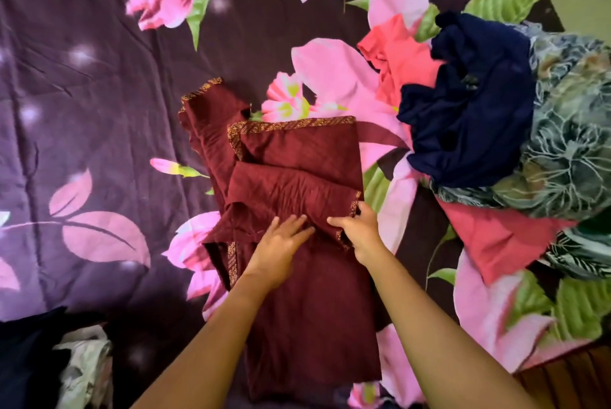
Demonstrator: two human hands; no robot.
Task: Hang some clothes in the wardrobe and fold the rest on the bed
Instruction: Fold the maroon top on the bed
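Observation:
A maroon garment (pixel 297 173) with gold patterned trim lies partly folded in the middle of the bed, one sleeve stretched up to the left. My left hand (pixel 277 243) lies flat on its middle with straight fingers. To its right, my right hand (pixel 358 226) pinches the trimmed edge of a folded-over part.
The bedsheet (pixel 99 94) is dark purple with big pink flowers. A heap of clothes sits at the right: a navy piece (pixel 469 101), a coral one (pixel 496 240) and a grey-green printed one (pixel 568 144). More dark and pale fabric (pixel 66 362) lies at the lower left.

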